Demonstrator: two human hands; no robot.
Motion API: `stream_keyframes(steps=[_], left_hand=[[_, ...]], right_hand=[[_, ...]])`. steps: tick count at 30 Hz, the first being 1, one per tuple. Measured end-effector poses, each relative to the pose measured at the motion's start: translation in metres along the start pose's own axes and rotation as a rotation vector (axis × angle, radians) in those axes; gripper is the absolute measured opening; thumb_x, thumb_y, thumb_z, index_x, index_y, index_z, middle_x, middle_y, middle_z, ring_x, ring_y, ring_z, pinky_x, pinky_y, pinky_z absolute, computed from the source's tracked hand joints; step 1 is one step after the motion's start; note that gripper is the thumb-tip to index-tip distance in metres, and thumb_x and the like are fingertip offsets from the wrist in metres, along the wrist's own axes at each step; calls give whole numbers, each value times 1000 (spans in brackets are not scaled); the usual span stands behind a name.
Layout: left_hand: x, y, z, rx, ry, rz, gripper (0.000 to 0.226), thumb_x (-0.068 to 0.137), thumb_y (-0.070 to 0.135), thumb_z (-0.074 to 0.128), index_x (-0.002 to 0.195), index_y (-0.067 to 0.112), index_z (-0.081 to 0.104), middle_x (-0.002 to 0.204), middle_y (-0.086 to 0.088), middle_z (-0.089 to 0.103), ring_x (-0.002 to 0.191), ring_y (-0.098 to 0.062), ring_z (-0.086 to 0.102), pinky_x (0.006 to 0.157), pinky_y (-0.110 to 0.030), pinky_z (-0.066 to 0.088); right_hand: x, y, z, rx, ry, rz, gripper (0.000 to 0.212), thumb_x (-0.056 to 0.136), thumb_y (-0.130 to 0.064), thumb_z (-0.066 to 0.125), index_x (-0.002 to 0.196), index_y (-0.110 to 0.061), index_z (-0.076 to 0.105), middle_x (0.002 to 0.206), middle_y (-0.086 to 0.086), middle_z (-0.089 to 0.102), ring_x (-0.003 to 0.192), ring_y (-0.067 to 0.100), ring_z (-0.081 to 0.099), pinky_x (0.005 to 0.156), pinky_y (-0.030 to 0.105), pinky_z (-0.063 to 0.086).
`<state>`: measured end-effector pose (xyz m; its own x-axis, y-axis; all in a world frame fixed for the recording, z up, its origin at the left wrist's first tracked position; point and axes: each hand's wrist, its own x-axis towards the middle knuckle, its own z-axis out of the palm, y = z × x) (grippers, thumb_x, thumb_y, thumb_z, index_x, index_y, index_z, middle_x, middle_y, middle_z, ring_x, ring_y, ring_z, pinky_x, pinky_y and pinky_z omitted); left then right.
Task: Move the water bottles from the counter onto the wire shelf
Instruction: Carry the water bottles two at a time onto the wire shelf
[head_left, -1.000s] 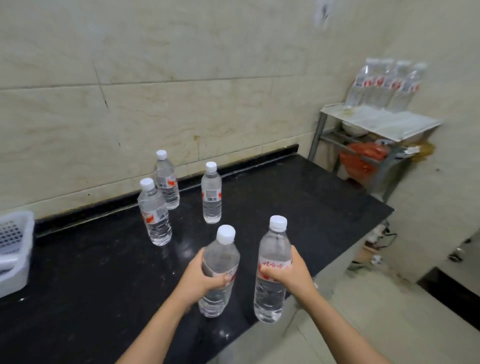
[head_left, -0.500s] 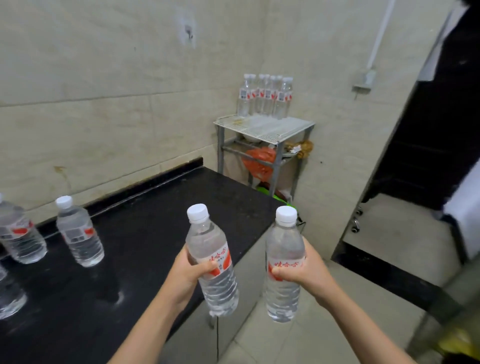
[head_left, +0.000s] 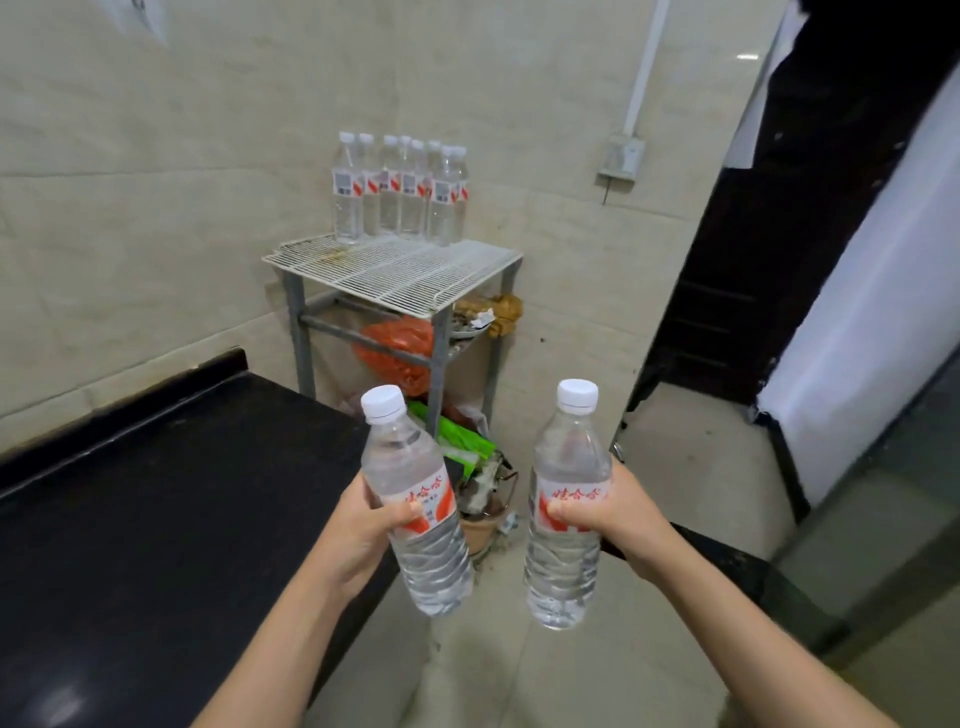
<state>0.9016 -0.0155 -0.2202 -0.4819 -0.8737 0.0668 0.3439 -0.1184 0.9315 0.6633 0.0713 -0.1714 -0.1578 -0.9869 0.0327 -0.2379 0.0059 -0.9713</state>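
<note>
My left hand (head_left: 363, 535) grips a clear water bottle (head_left: 410, 499) with a white cap and red-and-white label, tilted a little to the left. In my right hand (head_left: 618, 514) is a second such bottle (head_left: 566, 499), held upright. Both bottles hang in the air past the right end of the black counter (head_left: 156, 519). Ahead stands the white wire shelf (head_left: 395, 273) on grey metal legs against the tiled wall. Several more water bottles (head_left: 400, 192) stand in a cluster at its back edge. The front part of the shelf top is bare.
Under the shelf sit a red plastic bag (head_left: 400, 353), green packaging (head_left: 462, 441) and other clutter on the floor. A dark doorway (head_left: 779, 234) opens at the right. A pipe and a wall box (head_left: 621, 161) are mounted right of the shelf. Tiled floor lies between me and the shelf.
The view has swung right, so the counter's remaining bottles are out of sight. The shelf is now closer and centred. Both hands still hold their bottles.
</note>
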Motion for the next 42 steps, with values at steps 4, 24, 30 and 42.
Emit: stream_keyframes(steps=[4,24,30,42], left_hand=[[77,-7,17,9,-57,9,60,54,-3,66,112,5,53,86,-4,74,79,-16,70,67,-25,57],[327,-15,108,131,272,167,94,29,17,90,114,2,53,86,-5,74,78,-17,70,65,-27,58],[345,21,121,141,415,325,49,37,17,73,87,16,71,81,-6,74,75,-19,70,65,-28,58],[416,102,55,301,522,506,47,37,16,75,84,16,71,77,-3,74,73,-16,70,66,-25,58]], right_hand=[[52,1,-29,-23,23,11,64,41,-29,75,101,-19,56,80,-8,68,71,-1,64,64,14,51],[332,69,-209,37,-245,-66,74,36,-33,76,105,-19,53,95,0,67,77,-3,64,70,16,51],[408,62,-225,97,-382,-135,72,32,-34,76,99,-19,55,88,-2,68,73,1,66,65,17,50],[549,-12,-181,430,-492,-249,84,13,-36,90,88,-9,63,70,1,73,64,12,69,55,20,54]])
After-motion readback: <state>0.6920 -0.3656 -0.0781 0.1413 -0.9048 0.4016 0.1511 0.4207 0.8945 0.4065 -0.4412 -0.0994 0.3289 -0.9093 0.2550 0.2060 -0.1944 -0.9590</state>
